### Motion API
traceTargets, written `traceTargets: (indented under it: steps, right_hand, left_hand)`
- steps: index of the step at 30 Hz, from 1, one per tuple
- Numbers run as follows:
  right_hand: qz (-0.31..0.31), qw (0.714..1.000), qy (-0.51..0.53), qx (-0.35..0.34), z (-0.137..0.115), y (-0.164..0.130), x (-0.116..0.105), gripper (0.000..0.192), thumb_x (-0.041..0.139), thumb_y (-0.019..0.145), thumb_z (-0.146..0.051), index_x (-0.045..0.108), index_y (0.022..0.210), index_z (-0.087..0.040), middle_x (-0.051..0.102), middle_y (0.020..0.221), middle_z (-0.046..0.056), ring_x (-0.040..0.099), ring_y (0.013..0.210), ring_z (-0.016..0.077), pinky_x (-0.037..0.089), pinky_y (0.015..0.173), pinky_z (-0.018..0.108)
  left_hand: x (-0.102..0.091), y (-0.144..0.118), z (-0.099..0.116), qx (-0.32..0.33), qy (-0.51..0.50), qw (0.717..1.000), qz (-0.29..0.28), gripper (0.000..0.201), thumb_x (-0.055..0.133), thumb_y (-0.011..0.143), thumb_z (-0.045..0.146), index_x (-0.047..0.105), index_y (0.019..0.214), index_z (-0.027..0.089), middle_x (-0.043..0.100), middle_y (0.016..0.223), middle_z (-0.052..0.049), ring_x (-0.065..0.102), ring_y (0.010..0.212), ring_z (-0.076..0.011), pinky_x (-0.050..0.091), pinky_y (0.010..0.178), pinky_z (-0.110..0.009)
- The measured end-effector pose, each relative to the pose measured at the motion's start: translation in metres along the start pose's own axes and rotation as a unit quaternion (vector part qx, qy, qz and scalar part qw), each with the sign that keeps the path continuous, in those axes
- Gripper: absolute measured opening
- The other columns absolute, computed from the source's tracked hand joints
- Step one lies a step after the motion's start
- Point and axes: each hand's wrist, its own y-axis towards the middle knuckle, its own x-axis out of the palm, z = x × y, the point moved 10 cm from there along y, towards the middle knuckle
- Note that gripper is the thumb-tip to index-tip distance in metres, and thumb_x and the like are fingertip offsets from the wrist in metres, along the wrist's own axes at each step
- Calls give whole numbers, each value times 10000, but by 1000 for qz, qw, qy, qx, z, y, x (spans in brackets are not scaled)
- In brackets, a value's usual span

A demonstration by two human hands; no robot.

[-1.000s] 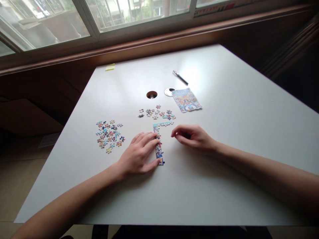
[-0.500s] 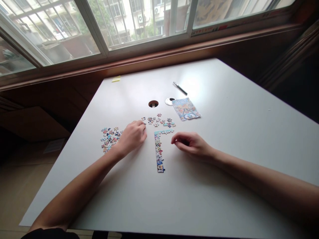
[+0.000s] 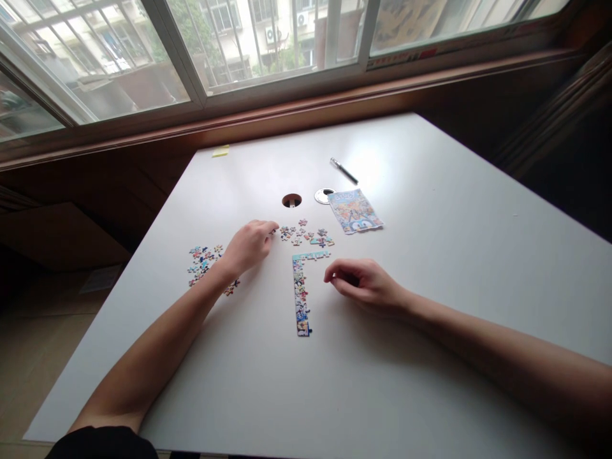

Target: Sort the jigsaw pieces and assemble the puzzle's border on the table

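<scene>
My left hand (image 3: 249, 245) reaches to the left end of the small group of loose puzzle pieces (image 3: 297, 234). Its thumb and forefinger close on a puzzle piece (image 3: 273, 231), partly hidden beneath the fingertips. Just right of the joined puzzle strip (image 3: 300, 293), my right hand (image 3: 363, 282) rests curled on the table, thumb against fingers; whether anything is pinched there is too small to make out. The joined pieces form an L-shaped corner, with a long left side and a short top. Under my left wrist lies a larger pile of loose pieces (image 3: 201, 261), partly covered.
On the white table (image 3: 421, 395) lie a creased picture sheet (image 3: 356, 211), a dark pen (image 3: 344, 171) and a round cable-hole cover (image 3: 322, 196). An open cable hole (image 3: 291, 201) is beside them. A yellow sticky note (image 3: 220, 151) is near the far-left edge, below the window.
My left hand has moved slightly up and left, its forefinger now stretched over the puzzle piece. More of the large pile shows beneath the wrist. The right hand stays curled in place.
</scene>
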Motion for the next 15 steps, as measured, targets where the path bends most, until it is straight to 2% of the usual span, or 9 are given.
traceTargets:
  steps: [3, 8, 12, 15]
  right_hand:
    - [-3, 1000, 2, -2, -1, 0, 0, 122, 549, 833, -183, 665, 868, -168, 446, 586, -56, 359, 536, 90, 331, 522, 229]
    - [-9, 1000, -1, 2, 0, 0, 2, 128, 542, 839, -182, 664, 876, -171, 457, 588, -54, 360, 530, 90, 328, 516, 229]
    - [-11, 1000, -3, 5, 0, -1, 2, 129, 540, 843, -176, 664, 879, -176, 458, 590, -51, 363, 535, 92, 329, 519, 230]
    - [-12, 1000, 0, 7, -1, -1, 2, 128, 541, 845, -177, 664, 880, -176, 456, 591, -50, 364, 538, 94, 332, 521, 230]
  left_hand:
    - [3, -2, 2, 2, 12, 1000, 13, 332, 456, 898, 87, 695, 1113, 169, 723, 1042, -95, 642, 988, -233, 534, 897, -400]
    - [9, -2, 11, 50, 42, 998, 3, 320, 460, 963, 161, 692, 1176, 219, 662, 1254, -72, 557, 1180, -262, 470, 996, -442]
    - [7, 0, 1, 19, 12, 1000, 10, 245, 483, 956, 169, 719, 1015, 199, 703, 1104, -65, 607, 1039, -226, 473, 956, -409]
    - [4, 0, -2, -8, 9, 1000, 29, 171, 544, 948, 258, 689, 895, 185, 690, 992, -76, 600, 945, -222, 478, 905, -401]
